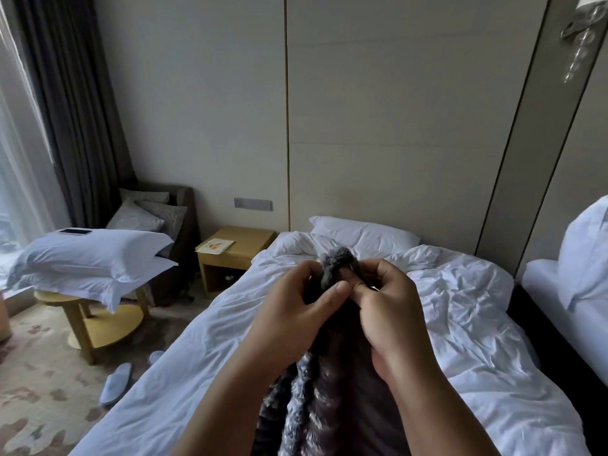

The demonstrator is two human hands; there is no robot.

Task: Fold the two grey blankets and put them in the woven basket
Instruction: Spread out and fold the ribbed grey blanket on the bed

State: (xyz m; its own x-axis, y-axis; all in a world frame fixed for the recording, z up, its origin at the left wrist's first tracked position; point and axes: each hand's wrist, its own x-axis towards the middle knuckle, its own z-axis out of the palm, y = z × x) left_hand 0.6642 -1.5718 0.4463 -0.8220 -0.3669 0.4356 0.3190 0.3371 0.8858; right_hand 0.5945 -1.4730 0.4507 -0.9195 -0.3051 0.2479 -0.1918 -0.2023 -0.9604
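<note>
Fingers of my left hand and right hand pinch one bunched edge of a grey blanket, the hands nearly touching above the bed. The mottled, fleecy cloth hangs between my forearms. I judge the current step to be finding corners for the first fold. The next move calls for sliding the hands apart along that edge.
</note>
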